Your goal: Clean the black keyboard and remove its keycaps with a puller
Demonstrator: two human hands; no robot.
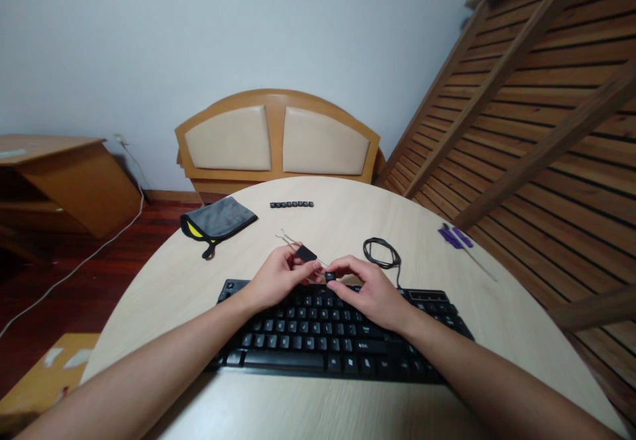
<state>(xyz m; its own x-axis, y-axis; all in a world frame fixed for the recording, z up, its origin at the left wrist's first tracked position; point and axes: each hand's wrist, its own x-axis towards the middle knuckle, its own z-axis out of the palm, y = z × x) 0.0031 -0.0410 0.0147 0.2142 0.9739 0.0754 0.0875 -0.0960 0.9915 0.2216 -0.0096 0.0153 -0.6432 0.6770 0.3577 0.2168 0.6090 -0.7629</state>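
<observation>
Above the back edge of a black keyboard [285,359], both of my hands meet. My left hand [281,274] is closed around a keycap puller [306,253], which has a dark handle and thin wire prongs at both ends. One pair of prongs points up and away to the left; the other reaches toward my right hand [370,289]. Between the thumb and fingers of that hand is a small black keycap [330,276], right at the wire ends. Whether the wires still grip the keycap is too small to tell. My hands cover part of the keyboard's upper rows.
A row of several black keycaps [291,205] lies at the table's back. To the left rests a folded grey cloth [221,224] with yellow inside. The coiled cable [381,253] sits behind the keyboard. A purple-bristled brush [456,237] lies far right on the round table [163,294].
</observation>
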